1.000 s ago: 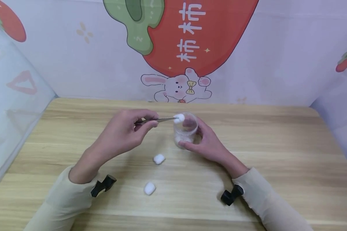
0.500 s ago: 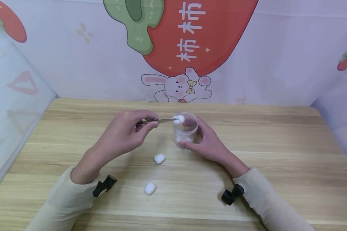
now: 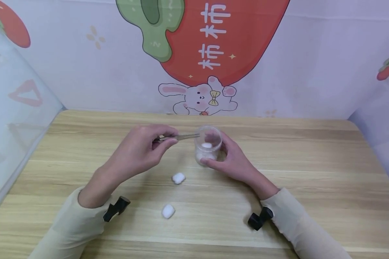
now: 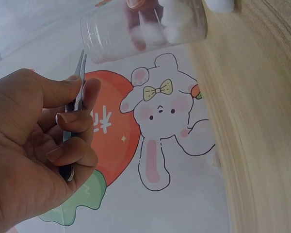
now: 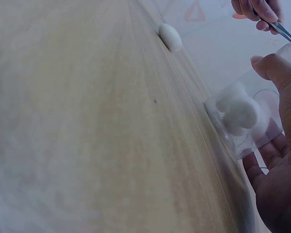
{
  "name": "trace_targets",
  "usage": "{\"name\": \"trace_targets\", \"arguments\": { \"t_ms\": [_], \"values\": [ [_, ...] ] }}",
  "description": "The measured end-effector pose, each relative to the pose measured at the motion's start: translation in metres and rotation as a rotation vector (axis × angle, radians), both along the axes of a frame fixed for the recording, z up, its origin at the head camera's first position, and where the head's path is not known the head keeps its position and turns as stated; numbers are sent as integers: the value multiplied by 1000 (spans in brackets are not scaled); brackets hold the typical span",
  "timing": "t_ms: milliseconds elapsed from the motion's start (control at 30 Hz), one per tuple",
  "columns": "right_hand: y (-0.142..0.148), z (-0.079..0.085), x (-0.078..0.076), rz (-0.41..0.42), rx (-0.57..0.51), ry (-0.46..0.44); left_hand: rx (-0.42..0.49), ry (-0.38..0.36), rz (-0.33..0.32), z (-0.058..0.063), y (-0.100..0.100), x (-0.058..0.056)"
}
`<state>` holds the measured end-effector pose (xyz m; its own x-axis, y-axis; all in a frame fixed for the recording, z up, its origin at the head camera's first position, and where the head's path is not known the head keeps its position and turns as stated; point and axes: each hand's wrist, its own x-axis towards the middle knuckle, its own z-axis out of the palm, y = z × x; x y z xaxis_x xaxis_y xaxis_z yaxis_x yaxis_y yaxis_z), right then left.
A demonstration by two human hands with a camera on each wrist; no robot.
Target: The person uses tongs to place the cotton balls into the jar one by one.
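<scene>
My left hand (image 3: 139, 149) pinches a pair of metal tweezers (image 3: 187, 136) between thumb and fingers. Their tips reach the rim of a clear plastic jar (image 3: 198, 150), slightly parted and with nothing between them. My right hand (image 3: 238, 162) is wrapped around the jar, which stands upright on the table. Several white cotton balls lie inside it, one of them (image 3: 206, 145) on top; the right wrist view shows cotton balls (image 5: 242, 114) piled toward the bottom. Two more, a nearer cotton ball (image 3: 168, 211) and a farther cotton ball (image 3: 178, 178), lie on the wood in front of the jar.
The wood-grain table (image 3: 311, 162) ends at the back against a pale cloth backdrop (image 3: 295, 79) printed with a red persimmon and a rabbit. Similar cloth hangs at both sides. A small black camera is strapped to each sleeve.
The cotton ball held in the tweezers has been let go and now lies inside the jar. The tweezer tips have spread apart. Both hands stay almost where they were.
</scene>
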<state>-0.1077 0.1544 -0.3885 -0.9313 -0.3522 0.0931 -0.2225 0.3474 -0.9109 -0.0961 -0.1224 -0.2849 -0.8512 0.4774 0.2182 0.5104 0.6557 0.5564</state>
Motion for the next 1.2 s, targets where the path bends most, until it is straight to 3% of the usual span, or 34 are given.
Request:
{"name": "trace_targets", "arguments": {
  "t_ms": [267,667,967,1200],
  "values": [
    [-1,-2,0,-2,10,-1,6,15,-9,-1,-2,4],
    [-3,0,0,-3,3,9,-10,-61,28,-5,-17,12],
    [-2,0,0,-5,4,0,-76,-148,50,-21,-35,40],
    [-1,0,0,-12,7,-13,-101,-136,35,-30,-48,65]
  ]
}}
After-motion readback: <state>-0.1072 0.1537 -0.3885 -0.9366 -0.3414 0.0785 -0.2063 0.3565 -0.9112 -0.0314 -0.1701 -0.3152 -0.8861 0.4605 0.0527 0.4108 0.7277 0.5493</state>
